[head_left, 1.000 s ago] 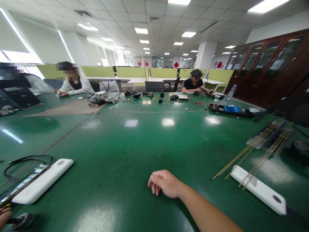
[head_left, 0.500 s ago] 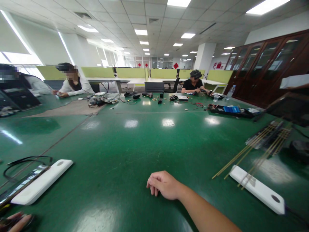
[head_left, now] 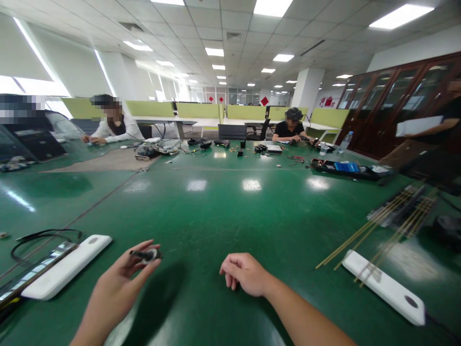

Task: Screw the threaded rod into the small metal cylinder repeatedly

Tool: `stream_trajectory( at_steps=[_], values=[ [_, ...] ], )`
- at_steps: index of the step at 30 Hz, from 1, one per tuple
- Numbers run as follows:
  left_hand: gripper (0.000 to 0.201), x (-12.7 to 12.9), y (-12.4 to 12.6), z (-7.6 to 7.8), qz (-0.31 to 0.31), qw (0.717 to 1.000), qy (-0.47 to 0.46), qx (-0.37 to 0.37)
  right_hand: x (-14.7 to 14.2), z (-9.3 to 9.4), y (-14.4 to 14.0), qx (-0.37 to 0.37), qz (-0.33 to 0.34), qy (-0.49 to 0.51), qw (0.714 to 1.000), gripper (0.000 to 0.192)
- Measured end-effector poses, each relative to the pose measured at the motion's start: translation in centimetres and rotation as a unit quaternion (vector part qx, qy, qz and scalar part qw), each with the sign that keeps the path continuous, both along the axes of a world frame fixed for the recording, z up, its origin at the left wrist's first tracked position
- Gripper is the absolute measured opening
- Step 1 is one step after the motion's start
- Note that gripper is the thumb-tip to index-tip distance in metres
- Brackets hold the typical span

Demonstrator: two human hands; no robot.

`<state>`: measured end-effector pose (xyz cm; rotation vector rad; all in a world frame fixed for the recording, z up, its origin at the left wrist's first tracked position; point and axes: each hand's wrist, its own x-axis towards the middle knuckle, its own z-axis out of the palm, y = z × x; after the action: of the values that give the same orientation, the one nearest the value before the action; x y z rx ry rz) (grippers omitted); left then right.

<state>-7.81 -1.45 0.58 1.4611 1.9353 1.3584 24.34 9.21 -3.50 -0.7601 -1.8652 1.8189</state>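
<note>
My left hand (head_left: 118, 283) is raised a little above the green table (head_left: 223, 211) and pinches a small round black part (head_left: 146, 254) between thumb and fingertips. My right hand (head_left: 245, 274) rests on the table near the front middle, fingers curled loosely under, holding nothing. The two hands are about a forearm's width apart.
A white oblong device (head_left: 65, 266) with a black cable (head_left: 43, 238) lies at the front left. Another white device (head_left: 383, 286) lies at the front right under several thin brass rods (head_left: 378, 228). Other people sit at the far side among scattered parts; someone stands at the right edge.
My left hand has come up from the bottom left corner into view, carrying the small black part toward the middle. My right hand has stayed put.
</note>
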Motion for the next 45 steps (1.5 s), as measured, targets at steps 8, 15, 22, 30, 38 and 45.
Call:
stream_trajectory(
  at_steps=[8,15,22,30,38,45],
  values=[
    [0.047,10.4,9.8,0.5,-0.252,0.963,-0.091,0.002,0.5,-0.5,1.9,0.032,-0.171,0.031,0.984,0.032],
    [0.047,11.6,9.7,-4.3,-0.322,0.946,0.042,-0.004,0.3,-1.1,2.2,0.080,-0.203,0.008,0.976,0.053],
    [0.037,12.0,9.6,-4.2,-0.310,0.950,0.033,0.005,0.4,-0.7,2.0,0.088,-0.176,-0.017,0.980,0.060],
    [0.032,11.7,9.7,-4.2,-0.290,0.956,0.032,0.017,0.4,-0.6,2.0,0.102,-0.172,-0.030,0.979,0.055],
    [0.036,11.5,9.8,-4.7,-0.299,0.953,0.042,0.035,0.2,-0.6,2.0,0.095,-0.179,-0.027,0.979,0.044],
    [0.036,11.5,9.9,-4.7,-0.296,0.954,0.040,0.036,0.2,-0.5,2.0,0.090,-0.172,-0.037,0.980,0.030]
  ],
)
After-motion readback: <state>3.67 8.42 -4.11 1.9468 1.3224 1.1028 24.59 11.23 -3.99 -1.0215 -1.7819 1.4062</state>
